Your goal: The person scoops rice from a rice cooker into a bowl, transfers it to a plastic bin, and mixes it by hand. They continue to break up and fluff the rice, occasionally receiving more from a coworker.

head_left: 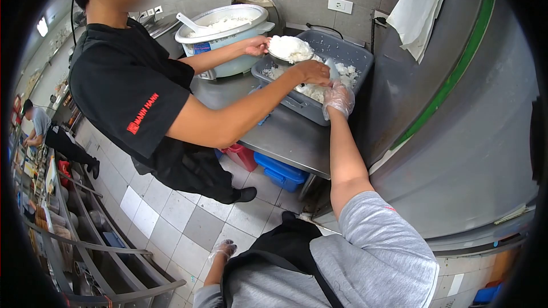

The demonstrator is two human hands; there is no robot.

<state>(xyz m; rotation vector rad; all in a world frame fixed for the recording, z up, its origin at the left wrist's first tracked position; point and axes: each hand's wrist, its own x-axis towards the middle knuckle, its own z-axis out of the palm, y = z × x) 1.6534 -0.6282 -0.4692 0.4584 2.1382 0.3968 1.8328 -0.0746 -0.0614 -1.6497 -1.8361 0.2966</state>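
Note:
A grey tub [297, 101] with loose white rice [313, 92] stands on a metal table. My right hand [339, 99], in a clear plastic glove, reaches over its right side with fingers closed at a pale scoop [332, 69]. Beside it is a co-worker's hand, also at the scoop; which hand bears it is hard to tell. The co-worker's other hand holds a plate heaped with rice [290, 48] over the tub's left edge. My left hand [224, 247], gloved too, hangs low by my body over the floor, fingers partly curled, nothing visible in it.
Left of the tub stands a large rice cooker [237, 68] with a white paddle. The co-worker [131, 80] stands close at the left. A tall metal cabinet [456, 154] borders the right. Under the table [285, 142] is a blue bin [279, 171]; shelving lies lower left.

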